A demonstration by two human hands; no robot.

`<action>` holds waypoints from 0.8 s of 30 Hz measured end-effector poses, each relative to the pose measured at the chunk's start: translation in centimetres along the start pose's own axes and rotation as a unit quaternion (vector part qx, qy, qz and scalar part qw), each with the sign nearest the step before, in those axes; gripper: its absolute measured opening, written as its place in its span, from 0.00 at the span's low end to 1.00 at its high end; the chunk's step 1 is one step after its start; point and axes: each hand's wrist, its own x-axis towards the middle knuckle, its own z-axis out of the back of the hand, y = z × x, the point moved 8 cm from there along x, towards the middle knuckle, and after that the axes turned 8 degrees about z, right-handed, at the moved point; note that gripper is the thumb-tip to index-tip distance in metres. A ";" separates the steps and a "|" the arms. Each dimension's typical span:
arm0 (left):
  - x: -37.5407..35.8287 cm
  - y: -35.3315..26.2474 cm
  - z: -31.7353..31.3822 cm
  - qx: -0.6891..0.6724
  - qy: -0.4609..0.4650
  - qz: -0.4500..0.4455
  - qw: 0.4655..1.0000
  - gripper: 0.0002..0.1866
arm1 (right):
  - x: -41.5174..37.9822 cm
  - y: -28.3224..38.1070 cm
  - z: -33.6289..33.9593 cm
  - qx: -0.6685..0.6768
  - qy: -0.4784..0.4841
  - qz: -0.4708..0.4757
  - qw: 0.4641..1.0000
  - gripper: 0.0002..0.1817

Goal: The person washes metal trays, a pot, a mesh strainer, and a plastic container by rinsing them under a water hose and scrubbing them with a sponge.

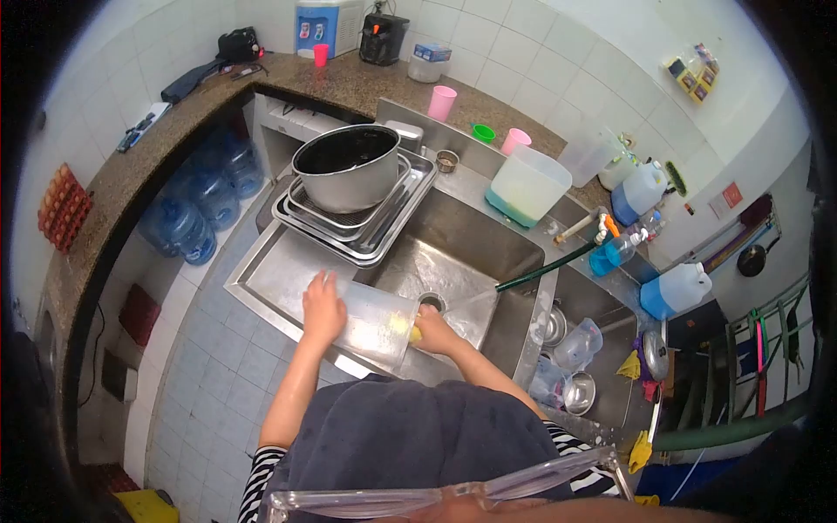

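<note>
A clear plastic container (375,324) lies on its side on the steel drainboard, its open end toward the sink. My left hand (324,307) rests on its left end with the fingers spread. At the container's right end, my right hand (433,329) is closed on a yellow sponge (415,334), which is partly hidden by the fingers and the container wall. Beyond the hands is the steel sink basin (449,253), where water sprays from a green hose (549,268) near the drain.
A large pot (347,179) sits on stacked trays (288,214) behind the drainboard. A tub of green liquid (526,196) stands on the sink's back ledge. Steel bowls (579,392) and clear plastic containers (578,346) lie in the right basin. Soap bottles (676,292) stand farther right.
</note>
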 end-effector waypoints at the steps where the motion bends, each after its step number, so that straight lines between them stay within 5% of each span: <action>1: -0.3 -1.5 0.2 -0.001 0.002 0.006 1.000 0.24 | 0.0 1.2 0.5 -0.063 -0.007 0.045 0.997 0.32; 3: -1.2 -5.5 -0.4 0.039 0.047 -0.086 0.994 0.26 | 0.8 1.5 0.5 -0.009 -0.056 0.057 0.997 0.31; 5: -1.6 -6.0 -0.9 0.047 0.030 -0.086 0.995 0.25 | 1.7 1.8 0.5 0.047 -0.107 0.064 0.991 0.31; 7: -1.5 -6.2 -1.1 0.057 0.016 -0.088 0.994 0.25 | 2.4 0.7 -1.6 0.451 -0.066 -0.059 0.888 0.29; 11: -0.9 -6.4 -1.2 0.068 0.031 -0.069 0.995 0.23 | 1.9 -0.6 -3.0 0.586 0.030 -0.048 0.808 0.27; 13: -0.7 -6.6 -1.3 0.076 0.035 -0.059 0.995 0.23 | 1.4 0.0 -3.9 0.807 0.066 -0.071 0.583 0.29; 15: -0.5 -6.6 -1.5 0.087 0.044 -0.051 0.994 0.22 | 1.6 0.2 -4.7 0.830 0.058 -0.049 0.553 0.28; 17: -0.3 -6.6 -1.7 0.091 0.041 -0.044 0.994 0.22 | 2.2 0.8 -7.1 0.920 0.065 -0.124 0.366 0.24; 21: 0.1 -6.6 -1.8 0.103 0.035 -0.023 0.994 0.21 | 3.3 2.4 -8.1 0.925 0.065 -0.129 0.350 0.23; 24: 0.4 -6.6 -1.9 0.108 0.033 -0.010 0.994 0.21 | 2.7 1.8 -8.6 0.899 0.060 -0.190 0.391 0.23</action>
